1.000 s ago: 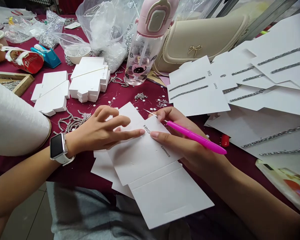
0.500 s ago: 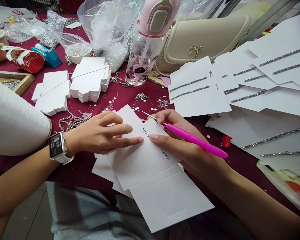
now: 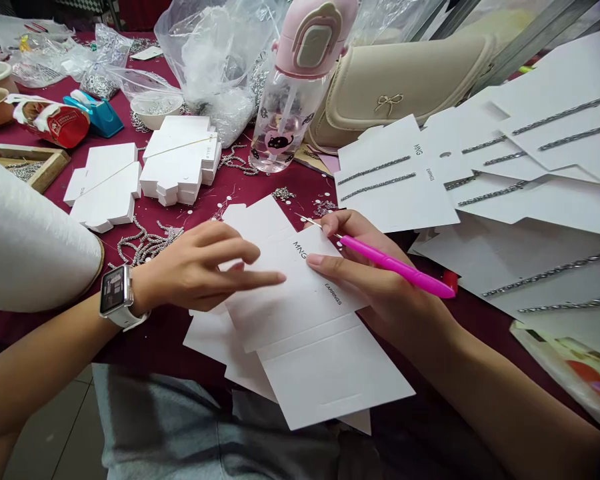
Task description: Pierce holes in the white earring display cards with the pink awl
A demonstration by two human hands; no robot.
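Right hand [image 3: 380,270]: pinched card [image 3: 300,320] and awl [image 3: 397,267], aimed at 10 o'clock.
Left hand [image 3: 207,268]: was spread over card, contact unclear.

A pink-lidded bottle [image 3: 295,87] stands beside a beige bag [image 3: 410,83] bearing a bow [image 3: 389,103].

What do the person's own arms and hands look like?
The left hand and right hand show no gloves or rings, and the forearms are sleeveless. A smartwatch worn on the left has a dark, rounded-rectangular screen, silvery case and white strap.
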